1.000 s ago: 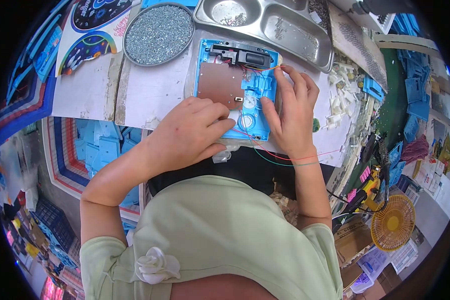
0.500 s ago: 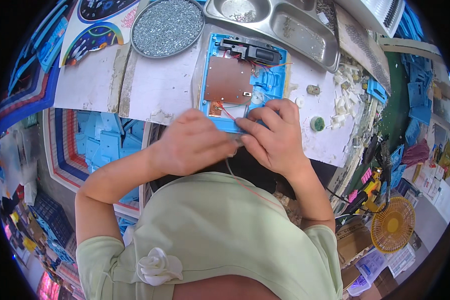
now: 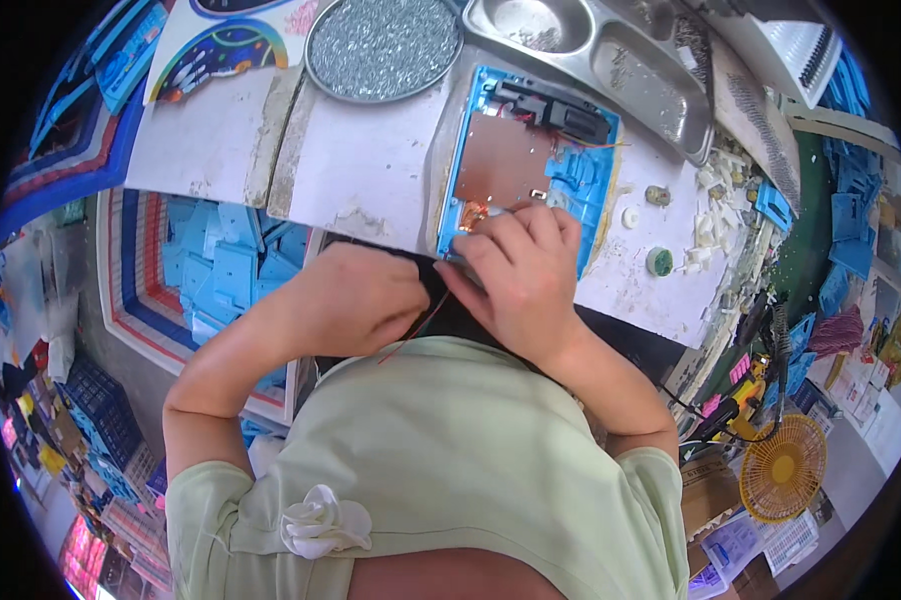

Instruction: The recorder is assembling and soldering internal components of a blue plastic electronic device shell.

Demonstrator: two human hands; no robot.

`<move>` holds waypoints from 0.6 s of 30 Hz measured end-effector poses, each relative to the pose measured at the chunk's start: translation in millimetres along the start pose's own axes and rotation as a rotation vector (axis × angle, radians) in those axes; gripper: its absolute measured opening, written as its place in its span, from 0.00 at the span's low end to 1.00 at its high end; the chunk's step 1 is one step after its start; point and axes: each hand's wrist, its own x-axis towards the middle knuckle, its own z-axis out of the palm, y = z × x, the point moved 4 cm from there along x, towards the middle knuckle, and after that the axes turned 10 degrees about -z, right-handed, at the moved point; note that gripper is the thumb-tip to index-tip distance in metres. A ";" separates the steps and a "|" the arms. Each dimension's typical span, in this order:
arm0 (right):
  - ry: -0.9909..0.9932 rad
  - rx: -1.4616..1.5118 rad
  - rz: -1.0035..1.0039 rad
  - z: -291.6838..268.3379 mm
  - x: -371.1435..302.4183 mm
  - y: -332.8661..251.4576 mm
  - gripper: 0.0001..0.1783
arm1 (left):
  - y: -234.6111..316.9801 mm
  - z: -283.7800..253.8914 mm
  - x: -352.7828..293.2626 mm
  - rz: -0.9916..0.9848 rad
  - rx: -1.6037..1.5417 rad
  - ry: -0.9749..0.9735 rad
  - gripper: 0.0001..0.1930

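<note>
Curling over the near edge of the blue casing [image 3: 596, 200], my right hand [image 3: 523, 280] had its fingers bent and its thumb near the index finger; I couldn't tell whether they pinched anything. The casing lay on the counter [image 3: 371, 170], mostly beyond that hand, the brown board [image 3: 506, 160] and black part [image 3: 556, 112] showing past my knuckles. A copper-coloured piece [image 3: 474, 214] sat just beyond my fingers. My left hand [image 3: 356, 300], loosely curled, was left of the casing's near corner and apart from it. A thin red wire [image 3: 433, 315] trailed between my hands; whether the left had hold of it, I couldn't tell.
</note>
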 end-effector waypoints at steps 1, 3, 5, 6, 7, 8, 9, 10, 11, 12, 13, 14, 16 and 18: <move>-0.013 -0.018 0.001 -1.3 -0.5 -2.0 0.16 | 1.1 -8.6 4.6 -0.015 -0.050 0.129 0.11; -0.078 0.020 0.005 -2.4 0.2 -2.0 0.15 | -2.7 -19.3 23.9 0.024 -0.057 0.273 0.12; -0.126 0.123 -0.056 -24.2 6.7 6.0 0.14 | -13.8 -7.0 25.0 0.099 0.036 0.293 0.12; -0.098 0.194 -0.065 -44.2 10.5 23.8 0.12 | -17.6 -7.0 27.8 0.132 0.007 0.304 0.11; -0.070 0.282 -0.072 -66.8 8.6 41.0 0.11 | -19.5 -7.2 26.1 0.152 -0.021 0.304 0.10; 0.062 0.277 0.097 -89.6 2.9 75.6 0.09 | -18.9 -8.0 24.3 0.168 -0.006 0.304 0.11; 0.194 0.270 0.269 -115.9 -0.7 117.6 0.07 | -18.7 -8.4 25.7 0.187 0.002 0.301 0.12; 0.267 0.086 0.320 -153.3 10.1 153.3 0.06 | -18.6 -9.2 29.5 0.212 0.004 0.290 0.13; 0.393 0.015 0.444 -179.7 22.0 190.2 0.06 | -19.0 -9.5 30.3 0.210 0.003 0.281 0.13; 0.557 -0.019 0.398 -201.3 22.5 236.9 0.07 | -18.5 -9.2 33.7 0.215 -0.002 0.265 0.13; 0.620 -0.075 0.412 -216.0 46.3 252.0 0.10 | -19.4 -8.2 35.7 0.205 -0.008 0.253 0.13; 0.589 -0.228 0.252 -227.2 70.3 275.0 0.10 | -19.0 -9.2 37.2 0.210 -0.012 0.253 0.12; 0.508 -0.546 -0.023 -240.3 134.4 316.6 0.10 | -19.3 -10.6 34.2 0.171 -0.016 0.245 0.12; 0.501 -0.751 -0.131 -237.1 193.6 344.1 0.11 | -20.4 -10.9 30.3 0.139 -0.019 0.246 0.12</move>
